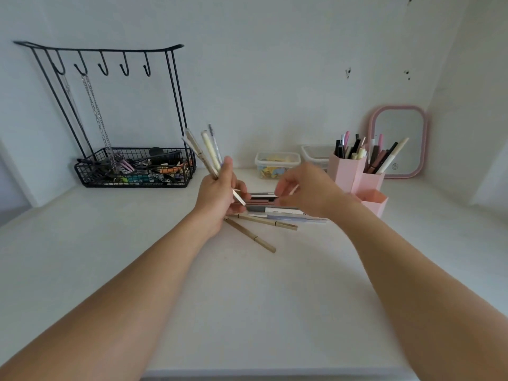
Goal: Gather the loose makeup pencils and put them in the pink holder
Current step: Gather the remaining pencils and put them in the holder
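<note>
The left hand (217, 193) has its grip clenched round a small bunch of slim makeup pencils (204, 152), cream and pale-barrelled with a spoolie brush among them, fanned upward and tilted to the left. The right hand (305, 188) is blurred; its fingers are curled and seem to pinch one thin pale stick (294, 189) near the pile, though the grip cannot be made out for certain.

Under and between the hands a loose pile of makeup pencils (270, 209) lies flat on the white worktop (247, 298): grey, brown, white and lilac barrels side by side, with two tan pencils (253, 235) angled out toward the front.

The pink hexagonal plastic holder (354, 171) stands to the right, just beyond the right wrist, its taller tubes already stocked with upright pencils and its low front cup showing none.

By my judgement the gathering is partly done: a few pencils in hand, more than half on the worktop, and nothing from this bunch yet in the holder.
</note>
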`<state>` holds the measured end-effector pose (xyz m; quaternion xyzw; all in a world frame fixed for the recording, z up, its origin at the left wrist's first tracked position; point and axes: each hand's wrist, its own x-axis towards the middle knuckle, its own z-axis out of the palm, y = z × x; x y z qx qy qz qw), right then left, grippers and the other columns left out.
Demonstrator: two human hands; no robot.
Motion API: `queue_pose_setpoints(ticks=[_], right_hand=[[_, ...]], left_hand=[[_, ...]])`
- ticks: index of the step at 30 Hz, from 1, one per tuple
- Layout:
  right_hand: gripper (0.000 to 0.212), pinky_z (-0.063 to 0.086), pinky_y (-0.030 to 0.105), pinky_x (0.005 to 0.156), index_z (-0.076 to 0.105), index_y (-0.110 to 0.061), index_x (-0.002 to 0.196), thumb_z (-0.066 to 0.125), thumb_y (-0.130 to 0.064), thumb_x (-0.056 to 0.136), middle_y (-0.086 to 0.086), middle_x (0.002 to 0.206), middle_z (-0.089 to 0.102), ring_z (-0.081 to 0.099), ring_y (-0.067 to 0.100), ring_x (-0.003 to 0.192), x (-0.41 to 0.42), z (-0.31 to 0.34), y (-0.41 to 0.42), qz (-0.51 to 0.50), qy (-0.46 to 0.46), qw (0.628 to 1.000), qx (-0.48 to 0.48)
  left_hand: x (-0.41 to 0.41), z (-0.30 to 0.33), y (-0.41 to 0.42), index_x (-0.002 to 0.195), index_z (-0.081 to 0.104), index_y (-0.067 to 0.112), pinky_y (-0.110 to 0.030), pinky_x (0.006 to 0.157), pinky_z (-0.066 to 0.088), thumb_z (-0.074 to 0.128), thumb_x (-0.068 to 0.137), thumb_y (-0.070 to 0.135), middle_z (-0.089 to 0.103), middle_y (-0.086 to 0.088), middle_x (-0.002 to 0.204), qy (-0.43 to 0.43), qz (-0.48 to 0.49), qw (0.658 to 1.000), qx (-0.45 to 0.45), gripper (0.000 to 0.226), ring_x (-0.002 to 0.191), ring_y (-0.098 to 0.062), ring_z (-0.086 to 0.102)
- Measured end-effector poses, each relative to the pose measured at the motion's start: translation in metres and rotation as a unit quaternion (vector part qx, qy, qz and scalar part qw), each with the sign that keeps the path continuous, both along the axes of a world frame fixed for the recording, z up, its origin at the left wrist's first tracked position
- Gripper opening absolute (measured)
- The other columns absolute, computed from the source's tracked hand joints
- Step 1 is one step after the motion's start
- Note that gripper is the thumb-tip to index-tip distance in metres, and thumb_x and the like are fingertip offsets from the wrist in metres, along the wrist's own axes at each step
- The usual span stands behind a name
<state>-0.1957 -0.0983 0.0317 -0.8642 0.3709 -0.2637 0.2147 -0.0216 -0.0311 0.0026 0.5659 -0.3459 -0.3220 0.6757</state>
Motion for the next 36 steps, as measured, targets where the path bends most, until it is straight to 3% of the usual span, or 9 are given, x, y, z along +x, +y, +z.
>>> queue_pose_setpoints(ticks=[4,8,12,15,18,24,29,33,36], right_hand=[[0.009,0.038,0.006,0.061,0.077,-0.014,0.084,0.081,-0.012,0.076,-0.006,0.082,0.072,0.062,0.001,0.071,-0.017,0.004,-0.004,0.021,0.135,0.991,-0.014],[0.008,0.035,0.012,0.066,0.078,-0.018,0.086,0.079,-0.016,0.079,-0.009,0.081,0.069,0.057,-0.002,0.071,-0.019,0.000,-0.007,0.034,0.209,0.977,-0.009],[0.008,0.033,0.008,0.062,0.077,-0.015,0.091,0.075,-0.015,0.083,-0.011,0.079,0.065,0.055,0.000,0.072,-0.019,0.000,-0.009,0.044,0.211,0.976,-0.003],[0.006,0.038,0.011,0.062,0.074,-0.015,0.092,0.069,-0.016,0.088,-0.010,0.079,0.063,0.054,0.000,0.071,-0.021,0.005,-0.012,0.026,0.167,0.986,0.000],[0.005,0.047,0.017,0.057,0.068,-0.008,0.090,0.064,-0.010,0.092,0.002,0.074,0.064,0.056,0.011,0.062,-0.021,0.009,-0.011,0.010,0.020,0.996,0.084],[0.004,0.051,0.024,0.056,0.065,-0.002,0.092,0.066,-0.006,0.091,0.010,0.077,0.066,0.062,0.015,0.065,0.003,0.008,0.009,0.097,-0.251,0.934,0.234],[0.003,0.052,0.025,0.061,0.067,-0.005,0.087,0.067,-0.004,0.089,0.008,0.076,0.068,0.063,0.019,0.070,0.014,0.002,0.016,0.116,-0.293,0.915,0.252],[0.002,0.055,0.029,0.068,0.071,-0.006,0.087,0.071,-0.005,0.086,0.009,0.078,0.070,0.065,0.017,0.069,0.016,-0.003,0.016,0.106,-0.290,0.910,0.276],[0.002,0.053,0.025,0.063,0.072,-0.008,0.086,0.073,-0.006,0.084,0.009,0.078,0.070,0.065,0.016,0.068,0.017,-0.004,0.018,0.098,-0.275,0.917,0.273]], left_hand=[[0.006,0.005,0.004,0.070,0.041,0.018,-0.034,0.050,0.056,0.046,0.097,0.064,0.058,-0.005,0.058,0.041,-0.032,0.999,0.002,0.053,0.054,-0.020,0.065],[0.007,0.002,0.003,0.068,0.039,0.024,-0.020,0.036,0.027,0.062,0.090,0.062,0.039,0.006,0.053,0.011,-0.008,0.999,0.030,0.050,0.044,-0.011,0.038],[0.008,0.001,0.002,0.063,0.038,0.023,-0.021,0.038,0.024,0.070,0.090,0.052,0.039,0.008,0.046,0.004,-0.008,0.998,0.057,0.050,0.044,-0.012,0.038],[0.007,0.001,0.002,0.060,0.040,0.022,-0.021,0.039,0.028,0.070,0.090,0.048,0.041,0.005,0.045,0.008,0.001,0.998,0.061,0.050,0.045,-0.015,0.043],[0.005,0.001,0.003,0.059,0.040,0.023,-0.022,0.040,0.024,0.069,0.089,0.053,0.036,0.007,0.046,-0.005,-0.024,0.998,0.062,0.052,0.042,-0.012,0.035],[-0.011,0.004,0.009,0.071,0.053,0.020,-0.020,0.039,0.018,0.073,0.074,0.065,0.028,0.007,0.052,-0.010,-0.153,0.987,0.053,0.049,0.045,-0.009,0.025],[-0.014,0.001,0.008,0.077,0.059,0.020,-0.019,0.040,0.016,0.085,0.054,0.052,0.034,0.006,0.054,-0.042,-0.195,0.979,0.036,0.047,0.047,-0.010,0.022],[-0.016,-0.002,0.010,0.070,0.059,0.020,-0.016,0.039,0.023,0.083,0.078,0.021,0.046,0.011,0.048,-0.098,-0.217,0.970,0.047,0.026,0.042,-0.006,0.030],[-0.016,-0.003,0.008,0.077,0.059,0.008,-0.017,0.039,0.021,0.072,0.091,0.019,0.043,0.008,0.047,-0.116,-0.196,0.972,0.060,0.022,0.043,-0.009,0.033]])
